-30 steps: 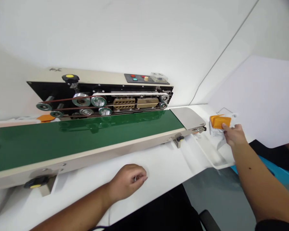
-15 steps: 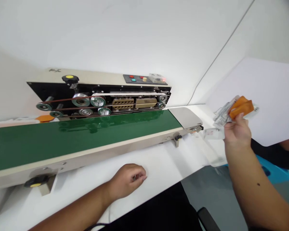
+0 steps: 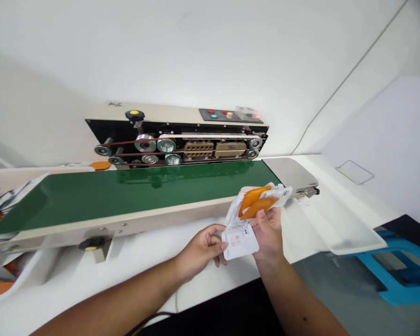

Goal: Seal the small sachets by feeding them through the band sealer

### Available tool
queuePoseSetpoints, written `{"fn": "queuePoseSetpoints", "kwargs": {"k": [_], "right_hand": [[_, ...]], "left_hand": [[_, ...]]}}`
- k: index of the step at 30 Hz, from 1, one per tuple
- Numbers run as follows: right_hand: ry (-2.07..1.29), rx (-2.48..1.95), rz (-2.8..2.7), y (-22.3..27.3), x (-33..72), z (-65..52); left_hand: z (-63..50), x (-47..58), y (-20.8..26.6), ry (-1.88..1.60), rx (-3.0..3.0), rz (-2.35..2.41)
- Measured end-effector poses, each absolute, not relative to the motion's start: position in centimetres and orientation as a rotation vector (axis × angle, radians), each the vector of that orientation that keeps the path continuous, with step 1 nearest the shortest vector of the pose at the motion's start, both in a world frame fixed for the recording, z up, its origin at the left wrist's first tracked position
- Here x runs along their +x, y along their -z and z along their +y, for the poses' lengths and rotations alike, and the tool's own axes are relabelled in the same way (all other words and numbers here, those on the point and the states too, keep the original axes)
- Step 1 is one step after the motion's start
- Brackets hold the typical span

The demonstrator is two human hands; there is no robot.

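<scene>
In front of the conveyor's edge, my right hand (image 3: 270, 233) is closed around a fanned bunch of small flat packets. Two orange packets (image 3: 259, 208) stand out among white printed ones, and my thumb presses on the nearer orange one. A white packet (image 3: 243, 243) with red and black print hangs at the bottom of the bunch. My left hand (image 3: 205, 249) pinches that packet's left edge between thumb and fingers. Behind the bunch runs the green belt (image 3: 182, 189) of a band sealing machine (image 3: 171, 113), whose rollers and bands are exposed.
A bin (image 3: 16, 283) with packets sits below the belt's left end, and more packets (image 3: 10, 198) lie at the far left. To the right are a thin wire frame (image 3: 354, 171), a whitish tray (image 3: 366, 247) and a blue stool (image 3: 399, 284). A cable (image 3: 154, 318) crosses the table's front.
My right hand has brought the bunch of packets from the far right to in front of the belt. My left hand, earlier curled alone above the table, now grips one packet. The view has turned left.
</scene>
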State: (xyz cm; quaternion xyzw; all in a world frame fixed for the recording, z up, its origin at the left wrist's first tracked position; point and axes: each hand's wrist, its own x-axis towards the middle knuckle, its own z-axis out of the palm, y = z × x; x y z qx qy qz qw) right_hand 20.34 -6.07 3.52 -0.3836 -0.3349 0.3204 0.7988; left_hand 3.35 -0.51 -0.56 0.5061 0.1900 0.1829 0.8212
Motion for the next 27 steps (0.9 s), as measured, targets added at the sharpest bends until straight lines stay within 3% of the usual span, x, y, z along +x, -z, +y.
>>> {"fn": "queuePoseSetpoints", "kwargs": {"k": [5,10,17,22,27], "right_hand": [[-0.492,-0.865,-0.761,-4.0,22.6,-5.9],[-0.041,-0.987,-0.928,-3.3,26.2,-8.6],[0.258,-1.235,-1.853,0.9,28.3,-11.6],[0.146,-1.789,-1.976,2.9,26.2,-10.4],[-0.042,-1.898,-2.051,2.8,25.5,-10.0]], "left_hand": [[-0.1,3.6,0.7,-0.502,1.114,0.533],[0.0,3.1,0.7,-0.735,1.46,0.714],[0.0,1.9,-0.1,-0.963,2.098,0.78],[0.1,2.3,0.5,-0.841,2.457,0.567],[0.0,2.5,0.7,-0.594,2.545,0.581]]}}
